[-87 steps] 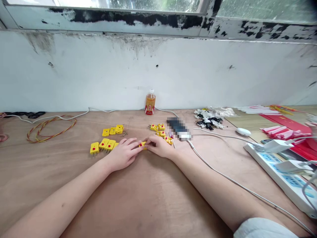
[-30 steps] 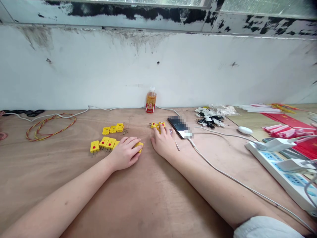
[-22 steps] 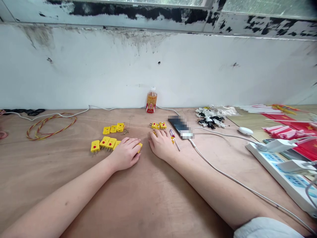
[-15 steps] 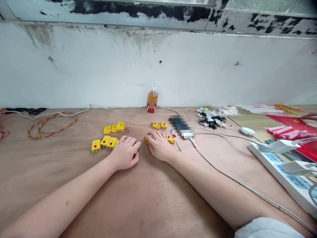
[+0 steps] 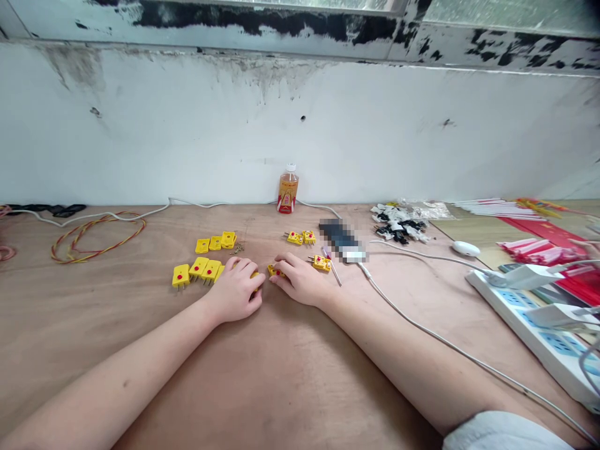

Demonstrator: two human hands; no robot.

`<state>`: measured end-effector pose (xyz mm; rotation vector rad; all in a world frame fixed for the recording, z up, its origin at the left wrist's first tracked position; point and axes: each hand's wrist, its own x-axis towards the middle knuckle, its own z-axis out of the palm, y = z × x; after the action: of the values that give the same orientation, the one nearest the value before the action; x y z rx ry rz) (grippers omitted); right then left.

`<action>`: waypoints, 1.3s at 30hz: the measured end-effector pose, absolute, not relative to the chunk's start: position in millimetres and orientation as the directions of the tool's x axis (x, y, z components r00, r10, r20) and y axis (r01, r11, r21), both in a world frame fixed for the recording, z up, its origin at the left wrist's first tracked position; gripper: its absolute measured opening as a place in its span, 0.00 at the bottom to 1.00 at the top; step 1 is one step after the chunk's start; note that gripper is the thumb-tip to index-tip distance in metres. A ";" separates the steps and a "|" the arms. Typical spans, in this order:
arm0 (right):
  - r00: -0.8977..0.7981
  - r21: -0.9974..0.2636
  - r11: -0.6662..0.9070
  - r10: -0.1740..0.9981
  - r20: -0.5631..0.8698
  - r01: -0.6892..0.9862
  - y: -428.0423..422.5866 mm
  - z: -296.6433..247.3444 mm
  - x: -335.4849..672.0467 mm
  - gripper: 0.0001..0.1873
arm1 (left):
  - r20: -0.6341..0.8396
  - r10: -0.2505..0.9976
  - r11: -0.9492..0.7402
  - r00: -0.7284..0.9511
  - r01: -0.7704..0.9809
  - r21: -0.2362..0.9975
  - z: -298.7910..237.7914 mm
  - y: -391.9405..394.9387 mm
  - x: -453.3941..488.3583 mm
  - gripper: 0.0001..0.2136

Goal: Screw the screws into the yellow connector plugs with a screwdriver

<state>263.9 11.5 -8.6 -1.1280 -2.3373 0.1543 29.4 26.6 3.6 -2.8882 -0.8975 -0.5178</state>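
My left hand [image 5: 237, 289] curls over a yellow plug body [image 5: 254, 275], which is mostly hidden under the fingers. My right hand [image 5: 300, 281] pinches a small yellow plug part with a red dot [image 5: 275, 270] at its fingertips. Only a small gap separates the two hands. To the left lie several yellow two-pin plugs [image 5: 199, 269], with more yellow plug halves [image 5: 215, 244] behind them. Further yellow pieces [image 5: 295, 237] sit beyond my right hand, and another [image 5: 321, 263] lies near a small screwdriver [image 5: 331, 265].
Brass screws [image 5: 239, 248] lie by the plugs on the plywood table [image 5: 140, 325]. Around stand a drink bottle [image 5: 287, 190], a pixelated phone [image 5: 340, 240] on a white cable, twisted red-yellow wire [image 5: 98, 228], a power strip [image 5: 520, 319] and a heap of black-white parts [image 5: 398, 222].
My right hand has moved left from the pieces by the phone and brings a small yellow piece close to my left hand. The view has tilted slightly.
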 end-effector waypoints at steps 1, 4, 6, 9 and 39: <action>-0.529 -0.337 0.671 0.735 0.425 0.661 11.8 -8.5 264.2 0.10 | 0.339 0.533 -0.831 0.775 0.555 0.036 3.2 27.0 29.2 0.05; -0.585 -0.371 0.728 0.685 0.435 0.577 13.8 -9.0 266.2 0.14 | 0.340 0.523 -0.839 0.781 0.542 0.048 1.6 26.6 28.7 0.07; -0.598 -0.366 0.737 0.676 0.431 0.569 15.1 -9.5 267.8 0.18 | 0.345 0.517 -0.845 0.784 0.532 0.056 1.8 25.3 28.7 0.07; -0.593 -0.335 0.720 0.692 0.411 0.608 15.2 -9.5 268.8 0.20 | 0.359 0.534 -0.837 0.765 0.537 0.101 7.2 28.0 27.1 0.10; -0.272 -0.296 0.337 0.932 0.241 0.894 17.0 -2.9 260.3 0.13 | 0.188 0.979 0.007 -0.082 0.928 0.372 48.6 110.1 -36.9 0.26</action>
<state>260.3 17.0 -2.9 -1.6134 -2.2390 0.1421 -36.9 110.1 48.6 -2.2067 -2.3121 -0.6689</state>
